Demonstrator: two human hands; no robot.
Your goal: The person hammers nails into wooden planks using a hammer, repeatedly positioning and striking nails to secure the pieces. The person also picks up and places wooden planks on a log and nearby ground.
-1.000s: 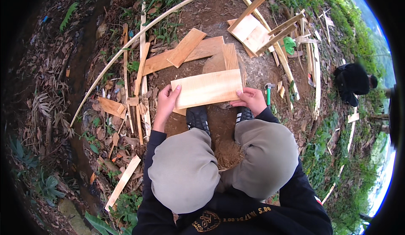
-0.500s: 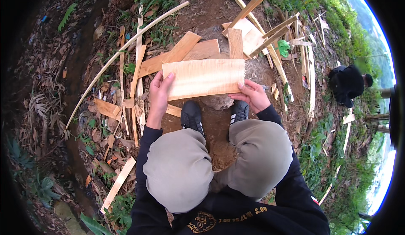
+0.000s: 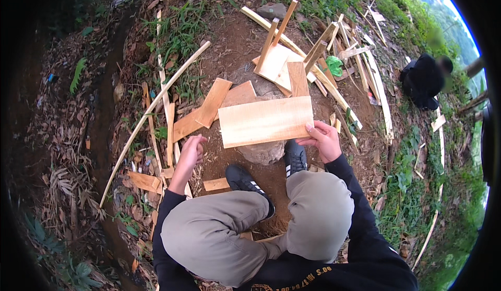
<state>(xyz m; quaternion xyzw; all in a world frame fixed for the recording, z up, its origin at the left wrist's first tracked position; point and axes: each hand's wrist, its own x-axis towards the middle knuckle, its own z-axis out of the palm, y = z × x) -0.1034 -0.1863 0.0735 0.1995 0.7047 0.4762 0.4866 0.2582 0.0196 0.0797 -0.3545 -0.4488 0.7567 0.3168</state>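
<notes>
Outdoors, dirt slope w/ wood scraps; right hand grip grasping board, left hand released.

Bare dirt slope; daylit grass

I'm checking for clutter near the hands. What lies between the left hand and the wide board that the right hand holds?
In the head view, only bare brown dirt separates the left hand from the wide board; the right hand grips its right end.
</notes>
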